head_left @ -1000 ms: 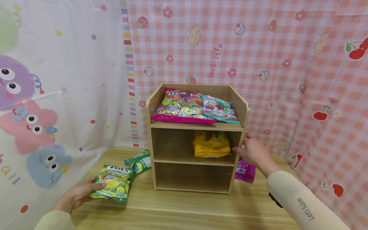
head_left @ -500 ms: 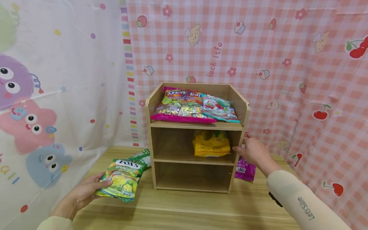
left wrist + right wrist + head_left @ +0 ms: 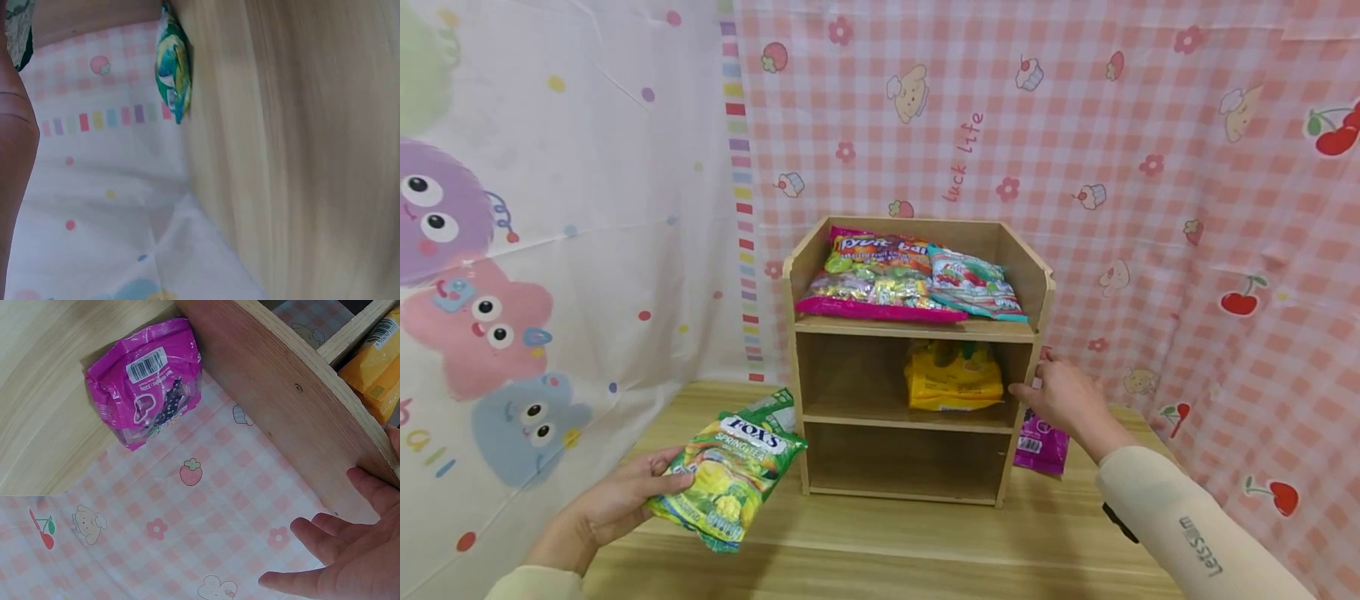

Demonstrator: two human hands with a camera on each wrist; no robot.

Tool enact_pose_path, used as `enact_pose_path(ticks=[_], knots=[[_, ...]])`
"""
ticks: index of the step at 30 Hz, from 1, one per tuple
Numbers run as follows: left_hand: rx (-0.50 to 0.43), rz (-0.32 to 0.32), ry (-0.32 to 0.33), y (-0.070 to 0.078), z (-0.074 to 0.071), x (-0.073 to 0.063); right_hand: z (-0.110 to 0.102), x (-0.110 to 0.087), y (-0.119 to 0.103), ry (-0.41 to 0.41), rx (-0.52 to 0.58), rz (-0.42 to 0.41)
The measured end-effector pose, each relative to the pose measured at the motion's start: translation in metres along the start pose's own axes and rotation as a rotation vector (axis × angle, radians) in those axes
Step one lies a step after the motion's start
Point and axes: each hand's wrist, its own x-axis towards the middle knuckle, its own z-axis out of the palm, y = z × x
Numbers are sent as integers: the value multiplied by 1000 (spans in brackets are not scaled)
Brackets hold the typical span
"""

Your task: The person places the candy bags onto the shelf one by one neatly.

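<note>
Left hand grips Fox's bag | right hand pinches shelf | purple bag: whole only from right wrist

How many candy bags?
6: pink bag, teal bag, yellow bag on the shelf; Fox's bag in the left hand; green bag behind it; purple bag right of shelf. Others may hide.

We see a green-and-yellow Fox's bag, a yellow bag, a magenta bag, a pale wood-grained table, a tan shelf and a pink-and-white checked curtain.
</note>
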Motion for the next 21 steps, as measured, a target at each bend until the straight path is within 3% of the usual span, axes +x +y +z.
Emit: enact_pose_path(ticks=[5, 13, 17, 21], knots=[[36, 7, -62, 7, 13, 9, 0, 0, 0, -4, 3, 2], [56, 22, -137, 17, 40, 39, 1, 1, 1, -4, -2, -6], [57, 23, -112, 17, 52, 54, 1, 1, 1, -4, -3, -6], [60, 21, -41, 15, 66, 68, 1, 1, 1, -4, 0, -6]])
